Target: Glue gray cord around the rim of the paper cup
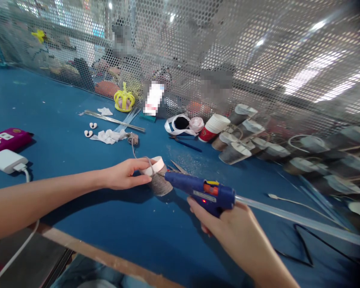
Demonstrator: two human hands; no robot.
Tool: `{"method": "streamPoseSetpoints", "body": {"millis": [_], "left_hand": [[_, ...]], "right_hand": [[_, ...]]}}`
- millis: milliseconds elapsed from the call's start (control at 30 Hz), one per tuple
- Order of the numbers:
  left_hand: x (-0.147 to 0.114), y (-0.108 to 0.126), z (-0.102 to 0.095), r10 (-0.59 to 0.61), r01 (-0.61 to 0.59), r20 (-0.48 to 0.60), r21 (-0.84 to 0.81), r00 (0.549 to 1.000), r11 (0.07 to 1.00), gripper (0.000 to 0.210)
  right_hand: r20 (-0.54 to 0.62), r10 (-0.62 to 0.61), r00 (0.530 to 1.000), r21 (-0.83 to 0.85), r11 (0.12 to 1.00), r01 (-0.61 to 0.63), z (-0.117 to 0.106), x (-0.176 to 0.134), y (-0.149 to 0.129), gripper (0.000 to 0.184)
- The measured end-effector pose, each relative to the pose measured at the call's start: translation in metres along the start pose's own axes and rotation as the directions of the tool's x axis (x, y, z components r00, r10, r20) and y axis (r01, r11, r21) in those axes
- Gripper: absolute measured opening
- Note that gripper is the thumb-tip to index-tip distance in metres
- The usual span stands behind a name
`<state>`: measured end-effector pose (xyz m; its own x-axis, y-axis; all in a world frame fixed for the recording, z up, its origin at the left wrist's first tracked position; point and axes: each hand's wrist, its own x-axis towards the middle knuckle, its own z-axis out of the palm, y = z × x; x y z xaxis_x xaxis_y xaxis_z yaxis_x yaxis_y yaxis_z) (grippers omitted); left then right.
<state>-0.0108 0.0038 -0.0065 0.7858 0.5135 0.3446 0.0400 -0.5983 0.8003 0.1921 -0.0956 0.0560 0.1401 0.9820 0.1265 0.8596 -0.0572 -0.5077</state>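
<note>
My left hand [129,174] is closed on a small paper cup [161,185] wrapped in grey yarn, its white band [156,165] showing bare. A grey strand runs from the cup back to a little yarn ball [133,139]. In my right hand [225,224] is a blue hot glue gun [199,190] with its red light lit. The gun's nozzle meets the yarn at the cup's side, and a long clear glue stick [288,218] sticks out of its rear. Scissors [177,167] lie partly hidden behind the gun.
Several yarn-wrapped cups [235,153] lie along the right, near stacked paper cups [214,127]. A perforated metal screen [180,52] borders the table's back. A yellow crown [124,100], a phone [154,98], metal rods [114,121] and a purple device [9,140] lie about. A black cord [303,244] trails right.
</note>
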Motion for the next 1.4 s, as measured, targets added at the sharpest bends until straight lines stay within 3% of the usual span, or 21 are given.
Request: {"method": "streamPoseSetpoints", "body": {"millis": [100, 233, 600, 833, 1067, 1300, 1400], "left_hand": [[0.001, 0.001, 0.0, 0.004, -0.004, 0.002, 0.008, 1.0, 1.0, 0.011], [0.002, 0.001, 0.0, 0.048, -0.048, -0.007, -0.018, 0.999, 0.999, 0.009], [0.0, -0.001, 0.001, 0.046, -0.046, -0.013, -0.021, 0.999, 0.999, 0.011], [0.001, 0.0, 0.001, 0.059, -0.06, -0.011, -0.052, 0.998, 0.997, 0.008], [0.001, 0.0, 0.0, -0.003, 0.003, -0.011, 0.017, 1.0, 1.0, 0.011], [0.001, 0.0, 0.001, 0.007, -0.007, -0.023, 0.011, 1.0, 1.0, 0.01], [0.001, 0.0, 0.001, 0.011, -0.011, -0.026, 0.015, 1.0, 1.0, 0.01]], "right_hand": [[0.131, 0.191, 0.973, 0.07, 0.977, -0.201, -0.001, 0.005, 0.002, 0.026], [0.139, 0.279, 0.95, 0.084, 0.953, -0.292, 0.0, 0.012, 0.004, 0.029], [0.153, 0.235, 0.96, 0.065, 0.967, -0.247, 0.002, 0.017, 0.009, 0.033], [0.168, 0.283, 0.944, 0.055, 0.954, -0.296, -0.001, 0.009, 0.006, 0.034], [0.158, 0.208, 0.965, 0.1, 0.969, -0.225, 0.001, 0.003, 0.006, 0.031], [0.113, 0.162, 0.98, 0.031, 0.986, -0.166, 0.006, -0.004, 0.003, 0.027], [0.137, 0.196, 0.971, 0.006, 0.98, -0.199, 0.006, -0.004, 0.0, 0.028]]}}
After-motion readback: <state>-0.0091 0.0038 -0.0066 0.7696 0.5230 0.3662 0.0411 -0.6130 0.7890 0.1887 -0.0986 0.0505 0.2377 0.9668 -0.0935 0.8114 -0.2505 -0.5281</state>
